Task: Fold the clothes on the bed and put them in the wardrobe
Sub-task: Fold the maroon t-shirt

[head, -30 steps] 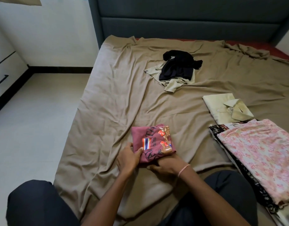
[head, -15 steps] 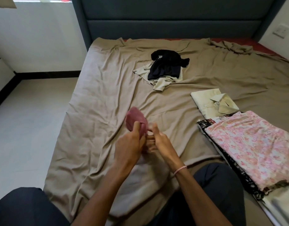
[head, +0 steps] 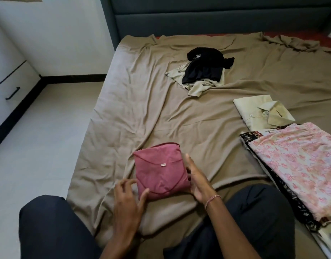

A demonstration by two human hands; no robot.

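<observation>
A folded pink shirt [head: 159,171] lies on the bed's brown sheet [head: 142,109], plain side and neck label up, just in front of my knees. My left hand [head: 128,200] touches its near left corner with spread fingers. My right hand [head: 198,179] rests flat along its right edge, fingers straight. Further up the bed an unfolded black garment [head: 203,65] lies crumpled on a pale green one [head: 200,86]. At the right sit a folded pale green collared shirt [head: 258,109] and a stack topped by pink floral cloth [head: 299,165].
A dark padded headboard [head: 217,17] closes the far end of the bed. White drawers with a black handle [head: 12,93] stand at the left wall, across a strip of pale floor [head: 39,146]. A red mattress corner [head: 314,37] shows at top right.
The pink shirt was lifted off the sheet, turned over and laid back down, so its printed side is now hidden. Both hands have let go and rest open at its edges.
</observation>
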